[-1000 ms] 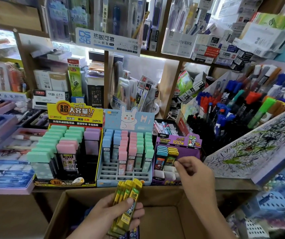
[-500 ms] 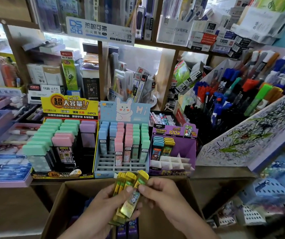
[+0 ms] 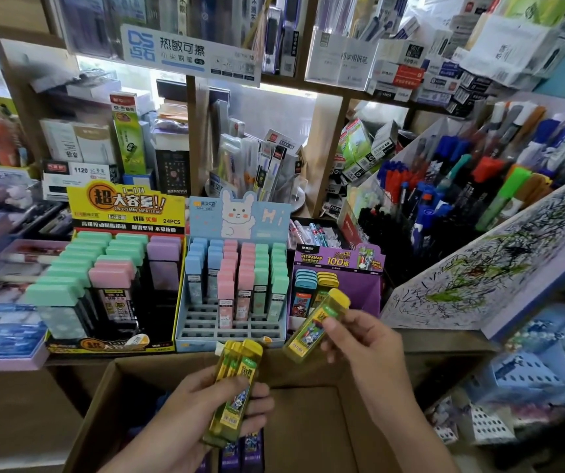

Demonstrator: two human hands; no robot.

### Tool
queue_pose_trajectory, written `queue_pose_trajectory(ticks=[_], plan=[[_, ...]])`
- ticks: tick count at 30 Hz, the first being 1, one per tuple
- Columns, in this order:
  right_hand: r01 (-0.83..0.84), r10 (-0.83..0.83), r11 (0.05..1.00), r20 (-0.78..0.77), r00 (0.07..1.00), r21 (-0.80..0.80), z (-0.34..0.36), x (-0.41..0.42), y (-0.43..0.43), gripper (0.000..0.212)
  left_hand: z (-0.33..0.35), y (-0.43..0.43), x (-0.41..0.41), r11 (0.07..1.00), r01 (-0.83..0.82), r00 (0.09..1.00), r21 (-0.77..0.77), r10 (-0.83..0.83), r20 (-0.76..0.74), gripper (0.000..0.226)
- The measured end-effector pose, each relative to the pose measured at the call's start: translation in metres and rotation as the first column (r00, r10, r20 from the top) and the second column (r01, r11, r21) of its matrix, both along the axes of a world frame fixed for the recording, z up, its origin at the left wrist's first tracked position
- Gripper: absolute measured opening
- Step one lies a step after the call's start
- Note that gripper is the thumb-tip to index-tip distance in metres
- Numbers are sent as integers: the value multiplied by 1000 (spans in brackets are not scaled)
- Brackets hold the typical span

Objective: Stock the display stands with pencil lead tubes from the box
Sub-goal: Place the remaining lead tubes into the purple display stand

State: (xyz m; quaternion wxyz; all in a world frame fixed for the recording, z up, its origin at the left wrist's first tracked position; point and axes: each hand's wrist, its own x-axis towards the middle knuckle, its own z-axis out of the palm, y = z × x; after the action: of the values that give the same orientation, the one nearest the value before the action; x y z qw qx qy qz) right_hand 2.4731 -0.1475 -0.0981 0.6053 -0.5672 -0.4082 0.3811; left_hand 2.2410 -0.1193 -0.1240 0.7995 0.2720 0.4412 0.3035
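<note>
A yellow tube, cap tilted toward 1 o'clock, is pinched between the thumb and fingers of the right hand, just in front of the purple stand. The stand's back slots hold stocked tubes with blue and yellow caps. At 8 o'clock from the tube, the left hand grips a bundle of matching yellow tubes above the open box. The hands are apart. The blue stand, part-filled, sits at 10 o'clock, with the yellow stand beyond it toward 9. Pens crowd racks at 2 o'clock.
</note>
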Motion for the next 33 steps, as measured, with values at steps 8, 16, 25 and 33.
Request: queue_pose_trajectory(ticks=[8,16,25,33], plan=[[146,-182,976,246,952,159,14,32,15,8,0,1,-2,1000,16,1000,-2,-15,21,23],[127,-168,984,424,890,123,2,37,35,13,-6,4,-5,1000,10,999,-6,-10,46,27],[220,-178,975,695,697,29,-20,32,48,21,-9,4,-7,1000,13,998,21,-14,63,41],[270,-185,963,789,586,25,-20,27,48,30,-13,5,-8,999,31,997,42,-34,69,44]])
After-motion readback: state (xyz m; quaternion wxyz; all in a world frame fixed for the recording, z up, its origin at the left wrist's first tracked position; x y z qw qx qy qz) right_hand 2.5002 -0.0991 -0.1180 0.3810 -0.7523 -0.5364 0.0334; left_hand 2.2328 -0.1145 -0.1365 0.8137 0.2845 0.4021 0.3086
